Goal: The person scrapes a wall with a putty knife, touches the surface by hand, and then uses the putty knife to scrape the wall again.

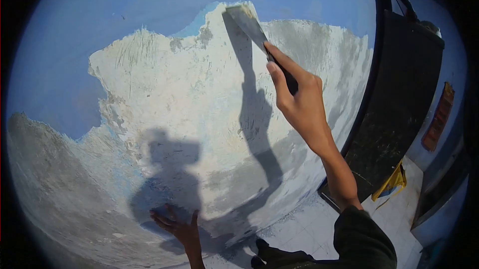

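Note:
My right hand (303,100) grips a paint scraper (251,25) by its dark handle, index finger stretched along it. The wide metal blade meets the wall at the upper edge of a bare whitish patch (169,89), where blue paint (164,0) borders it. Low on the wall, my left hand (180,228) has its fingers spread against the surface, partly in shadow. Scratches and grey areas mark the stripped part of the wall. Shadows of my head, arm and the scraper fall across it.
A black door panel (399,104) stands at the right edge of the wall. Beyond it hang a reddish-brown object (439,117) and a yellow cloth or bag (391,183) near the floor. Pale floor tiles (304,229) lie below, dusted with flakes along the wall's foot.

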A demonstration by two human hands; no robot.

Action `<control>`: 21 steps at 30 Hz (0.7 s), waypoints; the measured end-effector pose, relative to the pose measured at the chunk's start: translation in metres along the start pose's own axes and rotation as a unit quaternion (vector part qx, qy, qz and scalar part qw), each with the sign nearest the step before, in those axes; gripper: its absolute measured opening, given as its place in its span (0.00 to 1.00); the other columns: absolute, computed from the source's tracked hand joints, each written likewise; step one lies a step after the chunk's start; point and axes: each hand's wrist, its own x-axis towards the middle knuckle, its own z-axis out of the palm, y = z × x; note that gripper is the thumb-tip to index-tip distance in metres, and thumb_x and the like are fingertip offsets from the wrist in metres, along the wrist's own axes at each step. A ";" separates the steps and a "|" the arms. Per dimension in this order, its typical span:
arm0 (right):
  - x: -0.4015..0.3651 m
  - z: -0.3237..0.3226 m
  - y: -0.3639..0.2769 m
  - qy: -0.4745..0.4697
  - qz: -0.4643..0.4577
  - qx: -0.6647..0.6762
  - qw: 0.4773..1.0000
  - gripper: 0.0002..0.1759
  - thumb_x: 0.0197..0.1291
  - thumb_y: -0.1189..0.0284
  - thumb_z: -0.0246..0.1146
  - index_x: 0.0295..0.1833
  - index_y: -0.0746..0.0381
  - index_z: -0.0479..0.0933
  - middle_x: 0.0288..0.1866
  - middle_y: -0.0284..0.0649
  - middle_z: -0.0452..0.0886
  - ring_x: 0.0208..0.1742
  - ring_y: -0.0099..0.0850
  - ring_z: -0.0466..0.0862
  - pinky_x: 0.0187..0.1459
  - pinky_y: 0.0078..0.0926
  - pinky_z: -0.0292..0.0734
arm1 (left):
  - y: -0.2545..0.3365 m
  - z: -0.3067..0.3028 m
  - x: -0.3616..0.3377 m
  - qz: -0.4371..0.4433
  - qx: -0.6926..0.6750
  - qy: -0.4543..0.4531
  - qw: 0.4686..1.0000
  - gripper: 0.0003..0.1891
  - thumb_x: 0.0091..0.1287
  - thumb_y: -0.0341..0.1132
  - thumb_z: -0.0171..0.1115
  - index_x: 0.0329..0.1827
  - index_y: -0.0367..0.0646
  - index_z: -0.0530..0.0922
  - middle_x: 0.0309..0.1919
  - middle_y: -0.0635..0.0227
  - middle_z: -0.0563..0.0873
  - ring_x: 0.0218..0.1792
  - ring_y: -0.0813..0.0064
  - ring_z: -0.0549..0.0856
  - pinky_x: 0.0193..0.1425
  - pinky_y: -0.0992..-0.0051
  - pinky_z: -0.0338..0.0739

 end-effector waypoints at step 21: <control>0.021 -0.009 0.009 0.000 -0.026 0.026 0.999 0.21 0.73 0.69 0.62 0.68 0.62 0.81 0.23 0.46 0.84 0.15 0.22 0.68 0.22 0.28 0.64 | 0.014 -0.030 -0.004 -0.003 -0.037 -0.038 0.999 0.55 0.64 0.57 0.73 0.88 0.51 0.48 0.84 0.43 0.33 0.84 0.37 0.37 0.82 0.35 0.51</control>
